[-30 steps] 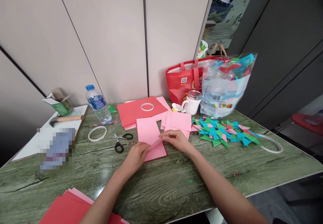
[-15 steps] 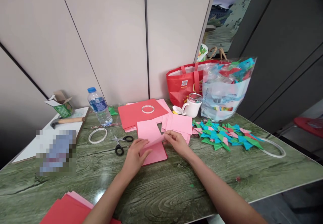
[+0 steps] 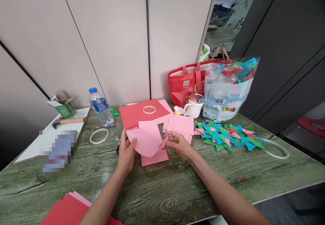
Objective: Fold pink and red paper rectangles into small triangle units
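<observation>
A pink sheet of paper (image 3: 146, 142) is held up between my two hands, bowed and tilted above a stack of pink paper (image 3: 155, 158) on the table. My left hand (image 3: 127, 150) grips the sheet's left edge, thumb on top and fingers behind. At the sheet's right edge, my right hand (image 3: 176, 143) pinches a curled corner between thumb and fingers. Partly hidden behind my left hand are black-handled scissors (image 3: 117, 149). Smaller pink paper pieces (image 3: 182, 125) lie just beyond my right hand.
Red sheets (image 3: 132, 112) bear a small white ring (image 3: 149, 109). Left are a water bottle (image 3: 101, 108), tape roll (image 3: 99, 136) and hammer (image 3: 72, 120). Right are a white mug (image 3: 195, 107), filled plastic bag (image 3: 225, 99) and folded paper pieces (image 3: 223, 135). Red paper (image 3: 64, 211) lies at the front.
The pink sheet has been lifted from the stack and spread between my hands. My left hand has shifted left to its edge, now covering much of the scissors.
</observation>
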`<state>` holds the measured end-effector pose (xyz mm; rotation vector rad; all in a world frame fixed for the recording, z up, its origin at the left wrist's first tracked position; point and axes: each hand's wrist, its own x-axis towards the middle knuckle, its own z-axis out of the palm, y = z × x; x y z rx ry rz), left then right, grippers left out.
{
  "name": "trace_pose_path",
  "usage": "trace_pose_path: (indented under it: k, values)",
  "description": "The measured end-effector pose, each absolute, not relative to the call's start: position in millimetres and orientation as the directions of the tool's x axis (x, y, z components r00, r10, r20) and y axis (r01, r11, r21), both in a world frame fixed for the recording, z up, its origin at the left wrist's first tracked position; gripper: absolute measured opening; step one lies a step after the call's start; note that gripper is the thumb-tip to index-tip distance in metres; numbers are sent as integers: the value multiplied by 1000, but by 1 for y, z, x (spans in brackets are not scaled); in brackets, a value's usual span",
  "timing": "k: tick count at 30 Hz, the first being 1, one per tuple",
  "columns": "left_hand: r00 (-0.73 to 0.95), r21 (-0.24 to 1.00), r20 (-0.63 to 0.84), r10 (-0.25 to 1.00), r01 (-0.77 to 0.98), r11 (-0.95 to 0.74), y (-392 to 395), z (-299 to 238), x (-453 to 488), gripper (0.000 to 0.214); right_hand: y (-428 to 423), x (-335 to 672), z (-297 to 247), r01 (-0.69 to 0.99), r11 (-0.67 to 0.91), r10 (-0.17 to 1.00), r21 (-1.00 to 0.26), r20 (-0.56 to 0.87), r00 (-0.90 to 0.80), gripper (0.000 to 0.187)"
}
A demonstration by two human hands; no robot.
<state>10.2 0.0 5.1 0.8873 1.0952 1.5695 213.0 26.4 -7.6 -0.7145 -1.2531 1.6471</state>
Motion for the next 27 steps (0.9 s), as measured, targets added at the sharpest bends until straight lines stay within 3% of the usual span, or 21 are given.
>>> trace_pose_path:
  k: [3, 5, 9, 12, 16, 22, 27]
  values:
    - [-154, 948, 97, 983, -287, -138, -4, 10, 12, 89, 24, 212, -9, -213, -44, 892, -976, 58, -449, 31]
    - [-60, 956, 130, 990, -257, -142, -8, 14, 16, 90, 24, 210, -9, -149, 47, 921, -988, 101, -375, 28]
    - [85, 973, 112, 990, -211, -92, -14, 14, 22, 86, 25, 207, -9, -96, 215, 956, -972, 229, -181, 24]
    - [151, 976, 62, 987, -218, -28, -15, 9, 24, 75, 28, 205, -12, -131, 177, 969, -975, 196, -149, 26]
    - [79, 984, 64, 995, -173, -49, -14, 6, 23, 49, 29, 204, -18, -112, 176, 976, -978, 188, -108, 28]
    - [57, 998, 65, 996, 4, -65, -14, 8, 21, 61, 27, 203, -19, -47, 215, 965, -976, 219, -145, 35]
    - [14, 999, 49, 999, 16, -49, -14, 7, 21, 52, 25, 202, -18, -34, 226, 962, -974, 228, -149, 35]
